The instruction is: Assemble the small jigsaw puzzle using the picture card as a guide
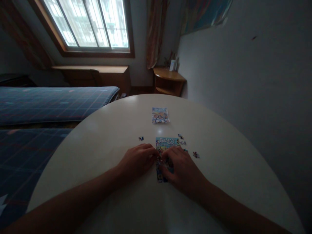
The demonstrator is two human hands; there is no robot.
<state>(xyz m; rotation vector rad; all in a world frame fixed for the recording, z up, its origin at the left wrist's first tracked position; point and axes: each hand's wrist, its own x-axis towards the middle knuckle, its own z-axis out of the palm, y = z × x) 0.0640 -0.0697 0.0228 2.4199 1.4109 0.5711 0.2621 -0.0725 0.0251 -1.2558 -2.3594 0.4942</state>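
Fingers of the right hand (179, 167) arch apart over the puzzle (167, 141); the left hand's (139, 158) grip is unclear. Light, level pressure should suit.

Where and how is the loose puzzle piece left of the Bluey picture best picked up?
Probably by two opposite edges, pinched from above and the near side. The loose puzzle piece seems thin and flat on the table, so only its irregular rim offers a hold. It lies apart from the other pieces, and the left hand is nearest.
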